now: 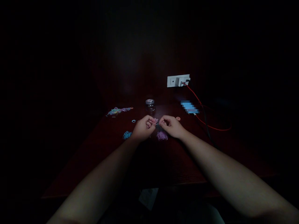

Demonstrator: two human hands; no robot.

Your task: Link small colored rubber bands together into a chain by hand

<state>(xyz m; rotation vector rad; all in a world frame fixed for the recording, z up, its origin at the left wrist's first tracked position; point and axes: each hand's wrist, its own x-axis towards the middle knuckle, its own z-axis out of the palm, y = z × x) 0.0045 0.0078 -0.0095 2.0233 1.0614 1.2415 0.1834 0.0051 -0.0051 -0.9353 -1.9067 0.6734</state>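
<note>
Small elastic hair ties lie in heaps sorted by colour on the dark red table. My left hand (145,127) is closed, thumb and fingers pinched, just left of a small pink heap of hair ties (156,120). Facing it across a narrow gap, my right hand (171,126) is pinched shut too. A thin pale strip shows between the fingertips; whether either hand holds it is too dim to tell. Below the right hand sits a purple heap of hair ties (162,135). Beside my left wrist is a blue heap (127,134).
Behind the hands stands a clear lidded jar (150,105). A mixed heap of hair ties (118,111) lies at back left, a single blue tie (133,121) nearer, orange ties (178,118) at right. A blurred phone (189,107) is cabled in red to a wall socket (178,81).
</note>
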